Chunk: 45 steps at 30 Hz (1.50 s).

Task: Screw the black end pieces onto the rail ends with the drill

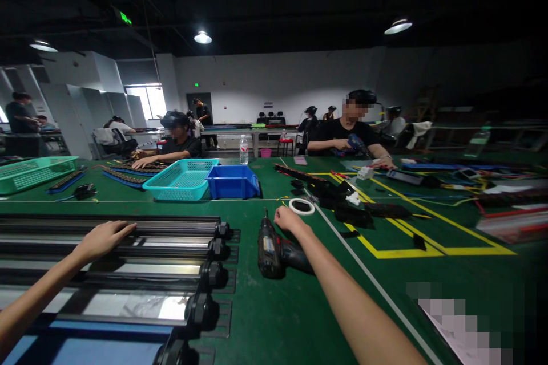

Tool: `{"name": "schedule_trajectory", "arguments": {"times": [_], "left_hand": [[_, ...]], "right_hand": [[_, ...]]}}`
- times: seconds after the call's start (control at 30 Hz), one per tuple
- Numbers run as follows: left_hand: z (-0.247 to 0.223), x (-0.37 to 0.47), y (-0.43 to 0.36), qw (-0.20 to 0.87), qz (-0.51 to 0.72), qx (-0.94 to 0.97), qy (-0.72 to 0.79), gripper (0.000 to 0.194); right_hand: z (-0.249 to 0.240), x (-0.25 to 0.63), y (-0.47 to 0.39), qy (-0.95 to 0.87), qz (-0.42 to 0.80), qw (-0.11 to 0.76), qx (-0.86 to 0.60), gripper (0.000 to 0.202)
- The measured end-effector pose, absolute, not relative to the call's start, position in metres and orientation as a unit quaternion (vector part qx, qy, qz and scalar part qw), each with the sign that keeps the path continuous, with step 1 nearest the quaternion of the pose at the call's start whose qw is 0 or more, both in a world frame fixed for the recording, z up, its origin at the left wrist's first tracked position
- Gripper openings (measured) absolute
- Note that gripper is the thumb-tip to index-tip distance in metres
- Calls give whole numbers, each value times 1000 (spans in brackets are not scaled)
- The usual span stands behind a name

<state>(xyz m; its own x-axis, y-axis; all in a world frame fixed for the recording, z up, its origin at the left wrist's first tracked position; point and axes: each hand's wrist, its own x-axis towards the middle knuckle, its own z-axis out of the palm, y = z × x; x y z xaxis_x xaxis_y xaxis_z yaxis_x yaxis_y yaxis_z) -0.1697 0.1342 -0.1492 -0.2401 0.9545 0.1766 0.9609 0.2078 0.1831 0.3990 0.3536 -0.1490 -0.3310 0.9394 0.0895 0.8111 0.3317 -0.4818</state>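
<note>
My left hand [103, 239] lies with fingers stretched out on a row of long metal bars [171, 244]. The bars have black cable-gland-like fittings [218, 248] and slotted brackets at their right ends. My right hand [289, 220] is closed, fingers curled, just above the green tabletop. Whatever it pinches, if anything, is hidden. Close by its left side, a black cordless drill [269, 248] lies with its bit pointing away from me. A white ring [311, 211], like a roll of tape, lies just beyond the hand.
A turquoise basket [180, 193] and a blue bin [233, 188] stand beyond the bars. Black parts [353, 214] and wires lie at the right, around yellow tape lines [475, 249]. Across the table, one person [346, 131] holds a blue drill; another [177, 140] reaches over strips.
</note>
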Motion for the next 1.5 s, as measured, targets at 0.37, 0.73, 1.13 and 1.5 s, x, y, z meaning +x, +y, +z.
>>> {"name": "schedule_trajectory", "arguments": {"times": [0.37,0.73,1.13,1.5], "left_hand": [[-144,-162,134,6,-121,-602,-789,70],[-136,-149,131,20,-112,-605,-788,67],[-140,-153,130,27,-129,-600,-789,65],[-140,-153,131,18,-118,-608,-785,65]], "right_hand": [[-136,366,396,-724,253,279,-578,21],[-147,360,389,-694,313,312,-568,11],[-148,357,392,-702,309,316,-559,9],[-130,363,378,-703,204,353,-582,29]]}}
